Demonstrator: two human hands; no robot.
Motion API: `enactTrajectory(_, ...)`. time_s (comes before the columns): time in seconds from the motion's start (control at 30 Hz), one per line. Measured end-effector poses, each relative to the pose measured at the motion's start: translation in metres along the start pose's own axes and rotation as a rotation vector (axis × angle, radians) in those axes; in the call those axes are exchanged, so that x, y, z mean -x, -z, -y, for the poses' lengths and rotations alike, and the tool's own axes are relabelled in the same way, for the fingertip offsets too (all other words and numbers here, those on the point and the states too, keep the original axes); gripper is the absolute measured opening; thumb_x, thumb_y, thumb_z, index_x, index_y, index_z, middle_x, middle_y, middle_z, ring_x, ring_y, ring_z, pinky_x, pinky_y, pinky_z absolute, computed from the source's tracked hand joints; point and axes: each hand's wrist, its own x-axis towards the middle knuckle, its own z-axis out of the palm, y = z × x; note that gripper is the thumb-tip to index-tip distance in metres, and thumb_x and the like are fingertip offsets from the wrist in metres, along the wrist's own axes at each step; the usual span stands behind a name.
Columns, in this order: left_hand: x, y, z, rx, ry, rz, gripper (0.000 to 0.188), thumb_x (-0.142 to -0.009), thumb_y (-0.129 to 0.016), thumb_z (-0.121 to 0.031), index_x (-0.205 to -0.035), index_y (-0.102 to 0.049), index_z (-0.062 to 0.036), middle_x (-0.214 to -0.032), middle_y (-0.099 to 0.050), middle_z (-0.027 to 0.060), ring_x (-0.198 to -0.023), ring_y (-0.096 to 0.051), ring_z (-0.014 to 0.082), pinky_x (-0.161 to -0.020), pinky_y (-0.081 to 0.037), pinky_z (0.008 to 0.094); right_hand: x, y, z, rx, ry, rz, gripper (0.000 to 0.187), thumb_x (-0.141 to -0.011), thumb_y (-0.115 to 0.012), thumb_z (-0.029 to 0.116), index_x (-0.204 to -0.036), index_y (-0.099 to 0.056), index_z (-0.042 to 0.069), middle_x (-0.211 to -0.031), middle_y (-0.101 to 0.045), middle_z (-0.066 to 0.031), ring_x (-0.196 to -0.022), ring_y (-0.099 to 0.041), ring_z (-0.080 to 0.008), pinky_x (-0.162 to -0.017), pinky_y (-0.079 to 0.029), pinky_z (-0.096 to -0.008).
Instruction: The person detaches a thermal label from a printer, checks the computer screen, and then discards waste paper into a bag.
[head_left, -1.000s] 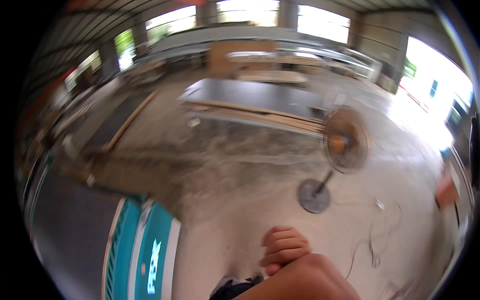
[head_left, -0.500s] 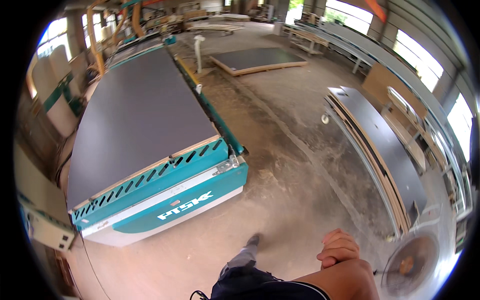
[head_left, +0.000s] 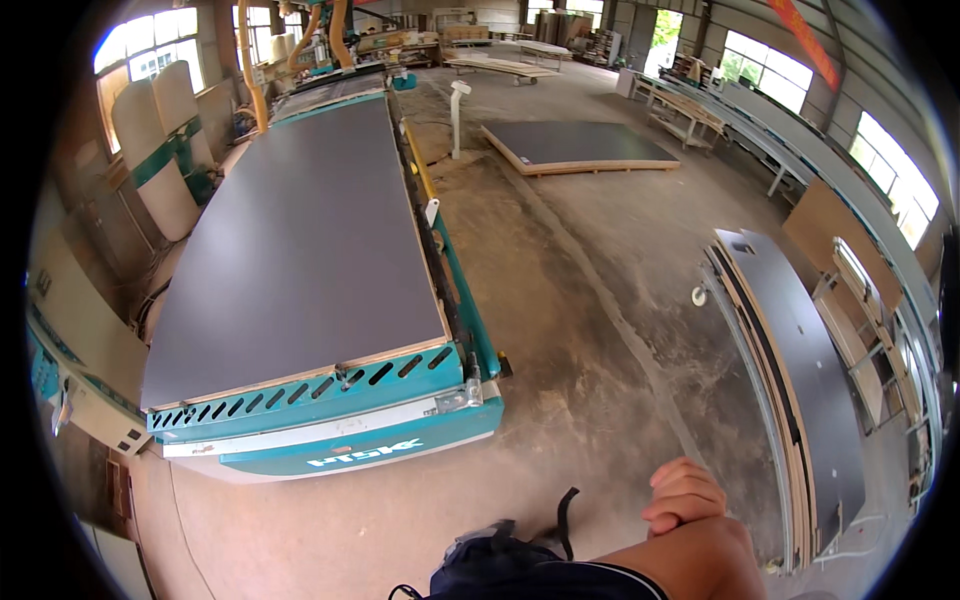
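At the lower right my right hand (head_left: pixel 685 497) is closed, its fingers curled in front of my bent bare arm. The inside of the fist is hidden, so I cannot tell whether anything is in it. It touches none of the machines or boards. My left hand is out of view. Ahead on the left, a large dark grey board (head_left: pixel 310 240) lies flat on a long teal and white machine (head_left: pixel 330 440). Slots run along the machine's near end. To the right of my hand, several grey-faced panels (head_left: pixel 800 360) lie stacked on a low wheeled cart.
A concrete floor aisle (head_left: pixel 570 330) runs between machine and cart. Farther off, a dark board (head_left: pixel 580 145) rests on a low wooden stack beside a white post (head_left: pixel 457 120). Benches with rails (head_left: pixel 760 150) line the right side. A beige cabinet (head_left: pixel 85 340) stands left; a black strap (head_left: pixel 566 520) hangs near my body.
My view has tilted up and turned left, showing more of the far hall. My right hand keeps its curled shape. My leg and shoe no longer show clearly; a black strap has appeared.
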Motion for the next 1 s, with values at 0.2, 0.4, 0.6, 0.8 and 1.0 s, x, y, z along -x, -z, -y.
enactTrajectory(0.2, -0.024, 0.062, 0.055, -0.108, 0.038, -0.016, 0.019, -0.073, -0.053, 0.011, -0.077, -0.049, -0.0077, -0.067, -0.052, 0.0064, -0.062, -0.054, 0.0177, -0.058, -0.048, 0.0314, -0.022, 0.034, -0.081, -0.169, 0.084, 0.049, 0.029, -0.085, -0.066, 0.024, -0.065, -0.058, 0.005, -0.057, -0.054, -0.0038, -0.051, -0.052, -0.0195, -0.056, -0.046, -0.0333)
enactTrajectory(0.4, -0.059, 0.130, 0.112, -0.235, 0.046, -0.045, 0.018, -0.073, -0.054, 0.009, -0.079, -0.049, -0.0076, -0.068, -0.052, 0.0060, -0.062, -0.054, 0.0173, -0.058, -0.048, 0.0313, -0.047, 0.086, -0.168, -0.328, 0.119, 0.187, 0.014, -0.066, -0.071, 0.010, -0.065, -0.059, 0.003, -0.059, -0.055, -0.0063, -0.055, -0.053, -0.0245, -0.053, -0.045, -0.0333)
enactTrajectory(0.6, -0.096, 0.195, 0.155, -0.333, 0.046, -0.087, 0.017, -0.074, -0.054, 0.008, -0.081, -0.050, -0.0075, -0.069, -0.052, 0.0057, -0.063, -0.054, 0.0169, -0.058, -0.047, 0.0312, -0.083, 0.102, -0.232, -0.498, 0.194, 0.228, 0.018, -0.082, -0.065, 0.015, -0.069, -0.060, 0.004, -0.059, -0.055, -0.0038, -0.052, -0.052, -0.0190, -0.058, -0.047, -0.0335)
enactTrajectory(0.8, -0.116, 0.255, 0.166, -0.427, 0.021, -0.122, 0.017, -0.075, -0.055, 0.007, -0.083, -0.050, -0.0074, -0.070, -0.052, 0.0053, -0.064, -0.054, 0.0164, -0.058, -0.047, 0.0311, -0.100, 0.105, -0.295, -0.593, 0.208, 0.230, 0.019, -0.086, -0.063, 0.016, -0.071, -0.057, 0.004, -0.059, -0.055, -0.0043, -0.053, -0.052, -0.0207, -0.056, -0.046, -0.0340)
enactTrajectory(1.0, -0.121, 0.327, 0.145, -0.473, -0.057, -0.144, 0.016, -0.075, -0.055, 0.005, -0.085, -0.051, -0.0074, -0.071, -0.052, 0.0049, -0.064, -0.054, 0.0160, -0.058, -0.047, 0.0310, -0.134, 0.111, -0.361, -0.480, 0.197, 0.321, 0.025, -0.089, -0.061, 0.021, -0.070, -0.056, 0.005, -0.059, -0.055, -0.0035, -0.052, -0.051, -0.0179, -0.055, -0.046, -0.0334)
